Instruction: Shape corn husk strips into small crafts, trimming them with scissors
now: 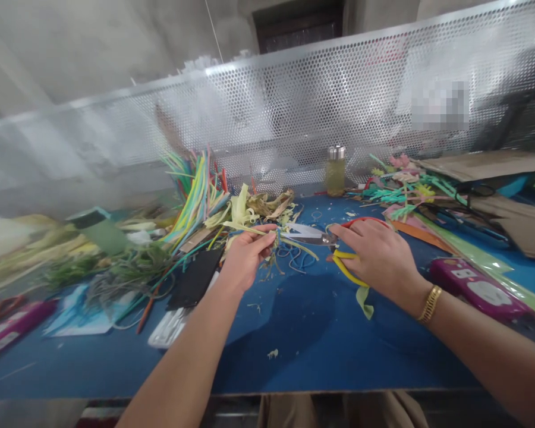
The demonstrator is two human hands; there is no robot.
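Note:
My left hand (249, 252) pinches a pale green husk strip (245, 229) over the middle of the blue table (285, 339). Scissors (310, 233) with a red and a yellow handle are in my right hand (374, 255), their blades parted and pointing at my left fingertips. The strip runs past the blades, though whether they touch it I cannot tell. A small green scrap (364, 302) hangs below my right hand. Just behind my left hand lies a heap of dried husks (267, 205).
Colourful thin stems (200, 187) stand in a bunch at the back left. A glass bottle (336, 172) is by the perforated metal screen (303, 107). At right are craft flowers (405, 187) and a purple device (477, 288); a black phone-like slab (196, 278) lies left.

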